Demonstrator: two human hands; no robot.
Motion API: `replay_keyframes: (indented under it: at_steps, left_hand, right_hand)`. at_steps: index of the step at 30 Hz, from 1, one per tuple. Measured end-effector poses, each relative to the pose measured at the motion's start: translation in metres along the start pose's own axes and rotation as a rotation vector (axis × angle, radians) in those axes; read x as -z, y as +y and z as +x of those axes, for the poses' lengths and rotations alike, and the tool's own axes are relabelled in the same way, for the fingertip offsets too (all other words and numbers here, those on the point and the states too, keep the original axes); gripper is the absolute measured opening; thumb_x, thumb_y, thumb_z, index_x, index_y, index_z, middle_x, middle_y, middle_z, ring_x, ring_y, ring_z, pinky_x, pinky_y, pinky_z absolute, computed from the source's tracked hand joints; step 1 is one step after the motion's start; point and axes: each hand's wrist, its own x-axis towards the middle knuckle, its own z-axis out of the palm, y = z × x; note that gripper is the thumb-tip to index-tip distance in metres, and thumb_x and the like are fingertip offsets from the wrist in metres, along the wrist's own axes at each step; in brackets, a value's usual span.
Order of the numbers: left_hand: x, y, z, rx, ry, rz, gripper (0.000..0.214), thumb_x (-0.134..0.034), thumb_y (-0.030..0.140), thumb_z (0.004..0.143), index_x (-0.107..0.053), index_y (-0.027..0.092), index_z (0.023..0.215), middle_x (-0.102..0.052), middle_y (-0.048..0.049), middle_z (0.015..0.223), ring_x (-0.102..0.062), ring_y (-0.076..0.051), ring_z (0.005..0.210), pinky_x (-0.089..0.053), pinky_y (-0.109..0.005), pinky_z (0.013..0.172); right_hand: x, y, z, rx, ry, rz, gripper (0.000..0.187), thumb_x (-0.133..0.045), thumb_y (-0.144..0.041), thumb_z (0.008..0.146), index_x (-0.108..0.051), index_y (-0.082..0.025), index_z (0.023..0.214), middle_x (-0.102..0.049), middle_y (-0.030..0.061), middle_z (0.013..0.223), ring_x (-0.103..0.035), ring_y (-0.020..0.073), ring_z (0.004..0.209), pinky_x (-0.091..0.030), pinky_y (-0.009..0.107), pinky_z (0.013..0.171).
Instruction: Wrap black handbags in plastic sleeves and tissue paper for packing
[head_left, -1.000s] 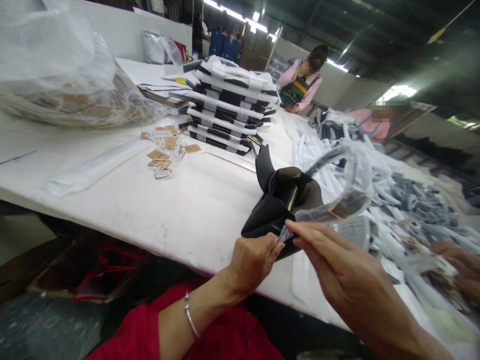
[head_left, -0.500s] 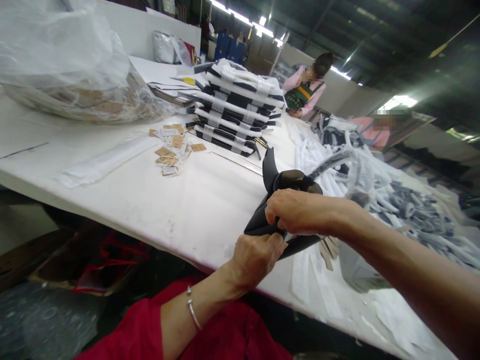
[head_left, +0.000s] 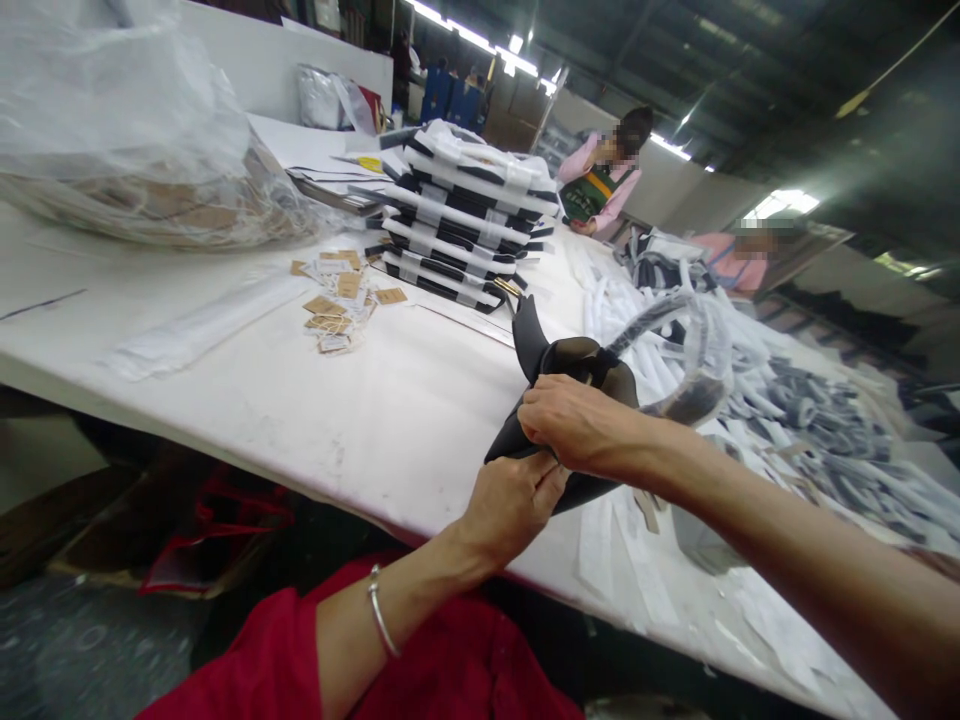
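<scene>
A black handbag [head_left: 589, 490] lies tilted on the near edge of the table, its mouth gaping and a brownish lining showing. One handle [head_left: 697, 385], wrapped in clear plastic, arches out to the right. My left hand [head_left: 514, 500], with a silver bangle at the wrist, is closed on the bag's near side. Just above it, my right hand [head_left: 566, 420] is closed in a pinch on the bag's edge. The two hands touch or nearly touch. What lies under the fingertips is hidden.
Beyond the bag stands a stack of wrapped black bags [head_left: 465, 225]. Brown paper tags [head_left: 341, 295] lie left of it, near a big plastic sack [head_left: 150, 170]. Wrapped handles [head_left: 817, 420] heap up at right. A co-worker [head_left: 600, 180] stands at the far side.
The view has shifted slightly, so the table things sit a little further left. Both hands keep their hold on the bag, and the right fingers have moved slightly.
</scene>
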Motion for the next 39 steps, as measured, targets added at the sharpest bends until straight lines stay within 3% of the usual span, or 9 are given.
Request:
replay_keyframes:
  at_steps: [4, 9, 18, 21, 27, 30, 33, 36, 39]
  left_hand:
    - [0.000, -0.001, 0.004, 0.173, -0.028, -0.249, 0.037, -0.045, 0.035, 0.094, -0.066, 0.018, 0.069, -0.063, 0.0010, 0.062, -0.056, -0.013, 0.057, -0.035, -0.024, 0.055]
    - [-0.003, -0.008, 0.009, 0.272, -0.053, -0.418, 0.035, -0.049, 0.039, 0.089, -0.062, 0.017, 0.064, -0.047, 0.0048, 0.049, -0.041, -0.009, 0.045, -0.028, -0.022, 0.045]
    - [-0.008, -0.006, 0.005, 0.561, -0.234, -1.004, 0.032, -0.056, 0.049, 0.082, -0.057, 0.018, 0.073, -0.027, 0.0129, 0.038, -0.013, -0.005, 0.030, -0.011, -0.019, 0.032]
    - [-0.012, -0.007, 0.003, 0.563, -0.308, -1.178, 0.029, -0.059, 0.046, 0.081, -0.057, 0.018, 0.074, -0.026, 0.0134, 0.039, -0.013, -0.004, 0.030, -0.011, -0.019, 0.030]
    - [-0.014, -0.006, 0.003, 0.499, -0.147, -0.919, 0.037, -0.053, 0.053, 0.085, -0.058, 0.018, 0.078, -0.030, 0.0118, 0.041, -0.017, -0.005, 0.033, -0.013, -0.019, 0.033]
    - [-0.013, -0.006, 0.001, 0.364, -0.054, -0.655, 0.035, -0.050, 0.048, 0.089, -0.060, 0.017, 0.076, -0.035, 0.0092, 0.046, -0.028, -0.006, 0.040, -0.020, -0.019, 0.039]
    - [-0.017, -0.008, -0.004, 0.276, 0.004, -0.473, 0.033, -0.046, 0.043, 0.092, -0.059, 0.017, 0.076, -0.043, 0.0066, 0.052, -0.039, -0.008, 0.047, -0.029, -0.020, 0.046]
    - [-0.021, -0.008, -0.010, 0.244, -0.003, -0.439, 0.033, -0.042, 0.043, 0.095, -0.055, 0.018, 0.077, -0.045, 0.0068, 0.051, -0.041, -0.009, 0.045, -0.032, -0.021, 0.047]
    - [-0.022, -0.009, -0.012, 0.225, -0.022, -0.520, 0.034, -0.041, 0.045, 0.096, -0.052, 0.019, 0.077, -0.043, 0.0081, 0.048, -0.038, -0.008, 0.041, -0.030, -0.020, 0.044]
  right_hand:
    - [-0.010, 0.003, -0.008, -0.014, 0.123, -0.006, 0.008, -0.059, -0.011, 0.078, -0.065, -0.016, 0.076, -0.067, 0.0072, 0.083, -0.057, 0.0208, 0.082, -0.037, 0.038, 0.093]
    - [-0.020, 0.000, -0.029, -0.037, 0.355, -0.102, 0.016, -0.052, -0.008, 0.082, -0.061, -0.018, 0.074, -0.062, 0.0035, 0.077, -0.055, 0.0192, 0.080, -0.026, 0.044, 0.112]
    - [-0.063, -0.029, -0.065, -0.113, 0.634, -0.252, 0.024, -0.045, -0.004, 0.088, -0.062, -0.018, 0.080, -0.062, 0.0050, 0.081, -0.058, 0.0222, 0.093, -0.022, 0.049, 0.120]
    - [-0.082, -0.036, -0.070, -0.147, 0.750, -0.213, 0.027, -0.041, -0.008, 0.094, -0.064, -0.017, 0.084, -0.066, 0.0054, 0.086, -0.060, 0.0215, 0.099, -0.024, 0.047, 0.120]
    - [-0.134, -0.046, -0.093, -0.210, 0.871, -0.129, 0.025, -0.044, -0.007, 0.095, -0.067, -0.017, 0.091, -0.070, 0.0074, 0.111, -0.056, 0.0259, 0.118, -0.028, 0.051, 0.116]
    - [-0.147, -0.061, -0.102, -0.389, 0.958, 0.147, 0.014, -0.054, -0.016, 0.094, -0.068, -0.020, 0.091, -0.072, 0.0057, 0.106, -0.063, 0.0251, 0.105, -0.042, 0.046, 0.101]
    - [-0.141, -0.075, -0.093, -0.647, 0.944, 0.711, 0.019, -0.058, -0.037, 0.093, -0.069, -0.021, 0.092, -0.073, 0.0045, 0.083, -0.067, 0.0195, 0.071, -0.052, 0.033, 0.068]
    - [-0.125, -0.082, -0.066, -0.884, 0.867, 1.320, 0.038, -0.057, -0.055, 0.088, -0.068, -0.019, 0.093, -0.064, -0.0011, 0.057, -0.049, 0.0120, 0.038, -0.039, 0.025, 0.039]
    - [-0.117, -0.083, -0.039, -0.993, 1.011, 1.555, 0.042, -0.066, -0.059, 0.080, -0.067, -0.017, 0.083, -0.056, -0.0038, 0.050, -0.038, 0.0081, 0.036, -0.029, 0.021, 0.034]
